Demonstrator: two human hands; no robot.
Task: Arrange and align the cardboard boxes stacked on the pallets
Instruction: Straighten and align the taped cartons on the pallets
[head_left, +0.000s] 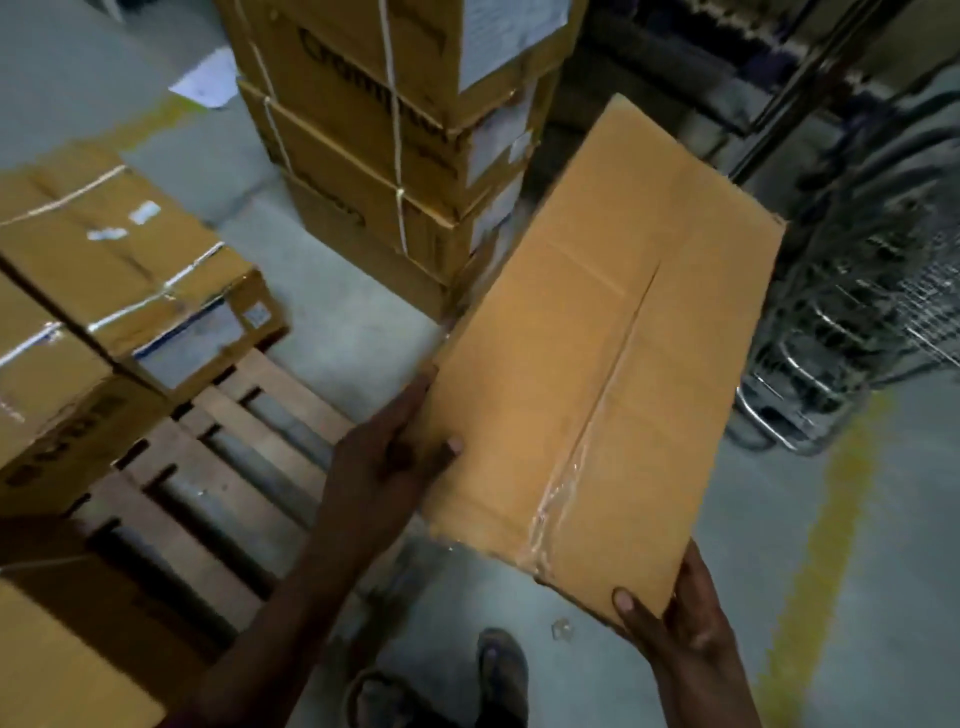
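Here both hands, left (387, 457) and right (670, 618), grip a taped box (597, 374), their fingers hidden underneath.

Dim indoor light, motion blur throughout, edges dark, perhaps wide-angle bowing

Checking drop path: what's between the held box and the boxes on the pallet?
In the head view, bare pallet slats and the left hand gripping the held box; nothing else before the strapped boxes.
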